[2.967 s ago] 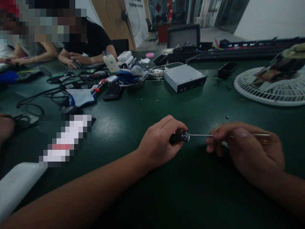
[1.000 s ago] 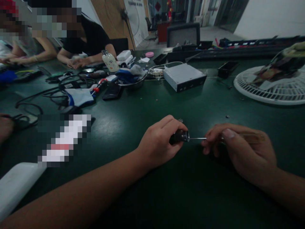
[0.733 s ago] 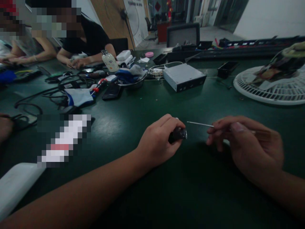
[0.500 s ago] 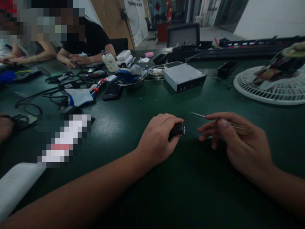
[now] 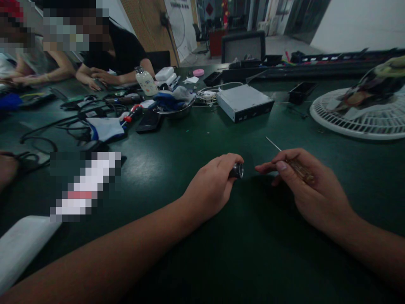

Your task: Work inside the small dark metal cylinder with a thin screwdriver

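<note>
Near the middle of the dark green table point(image 5: 190, 147), my left hand point(image 5: 211, 181) is wrapped round a black cylinder point(image 5: 237, 170) with a shiny rim facing right. Most of the cylinder is hidden in the palm. To its right, my right hand point(image 5: 306, 181) grips a screwdriver point(image 5: 300, 169) by its translucent amber handle. The thin metal shaft points up and left, away from the cylinder. One finger of that hand stretches toward the cylinder without touching it.
A silver-grey box point(image 5: 243, 101) lies beyond my hands, with a white fan grille point(image 5: 363, 120) at right. A metal bowl point(image 5: 177, 110) with gloves, a black phone point(image 5: 149, 121) and cables stand back left. Another person point(image 5: 126, 50) sits across the table.
My right hand has shifted slightly left, and the screwdriver's shaft now tilts more steeply upward, showing more of the handle. My left hand has turned slightly with the black cylinder.
</note>
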Demonstrator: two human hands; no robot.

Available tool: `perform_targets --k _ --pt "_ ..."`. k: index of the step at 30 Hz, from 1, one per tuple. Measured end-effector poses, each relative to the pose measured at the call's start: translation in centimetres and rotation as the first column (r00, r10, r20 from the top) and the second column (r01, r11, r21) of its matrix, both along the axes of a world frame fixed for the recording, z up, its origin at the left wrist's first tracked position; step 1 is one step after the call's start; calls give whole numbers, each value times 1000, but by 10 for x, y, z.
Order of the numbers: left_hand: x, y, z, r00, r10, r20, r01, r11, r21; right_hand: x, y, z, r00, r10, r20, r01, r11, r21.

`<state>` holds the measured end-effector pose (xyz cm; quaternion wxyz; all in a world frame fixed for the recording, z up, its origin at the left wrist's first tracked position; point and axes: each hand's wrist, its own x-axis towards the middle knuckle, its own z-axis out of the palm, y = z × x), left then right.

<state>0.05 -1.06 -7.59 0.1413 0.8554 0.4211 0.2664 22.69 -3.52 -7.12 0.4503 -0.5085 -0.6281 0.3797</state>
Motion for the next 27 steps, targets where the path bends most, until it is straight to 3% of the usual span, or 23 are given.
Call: perform_targets --k 6,10,16,22,27 --pt "-1 -1 4 995 -84 56 80 995 65 2 0 -3 999 35 32 -35 999 2" --pt "-1 -3 6 963 -244 116 231 966 116 3 -1 -2 992 66 103 -69 997 25" --pt "-1 -5 4 871 -465 158 434 879 197 0 -3 3 921 270 280 -289 957 28" --pt "-1 -6 7 835 -524 166 497 849 177 0 -2 3 886 345 311 -364 931 4" --pt "1 -5 1 790 -559 252 510 827 235 1 0 4 859 361 362 -370 928 -48"
